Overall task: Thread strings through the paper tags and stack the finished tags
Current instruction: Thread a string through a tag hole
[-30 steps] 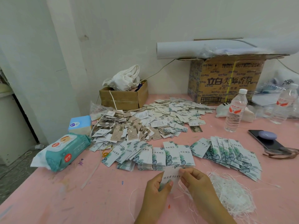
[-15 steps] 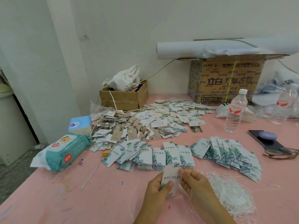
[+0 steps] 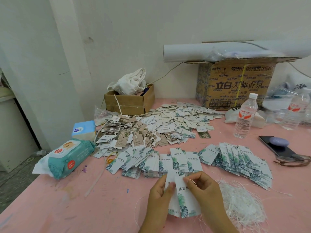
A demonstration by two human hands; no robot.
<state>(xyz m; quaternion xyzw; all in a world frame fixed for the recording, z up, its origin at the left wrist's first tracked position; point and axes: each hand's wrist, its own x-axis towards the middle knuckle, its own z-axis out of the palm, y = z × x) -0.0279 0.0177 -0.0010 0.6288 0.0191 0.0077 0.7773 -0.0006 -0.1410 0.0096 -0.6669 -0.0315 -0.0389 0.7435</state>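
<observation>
The left hand [image 3: 159,197] pinches two paper tags [image 3: 184,200] over the pink counter [image 3: 101,207]. The right hand [image 3: 204,194] fingers [image 3: 198,178] pinch a white string [image 3: 193,181] at their top.

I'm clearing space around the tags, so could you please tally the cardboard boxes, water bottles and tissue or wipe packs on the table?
Cardboard boxes: 2, small box, large box
Water bottles: 2, near bottle, far bottle
Packs: 2, wet wipes pack, blue tissue pack
Total: 6

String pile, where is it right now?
Head view: the string pile lies on the pink table at near right, beside the right hand, just this side of the fanned tags.
</observation>
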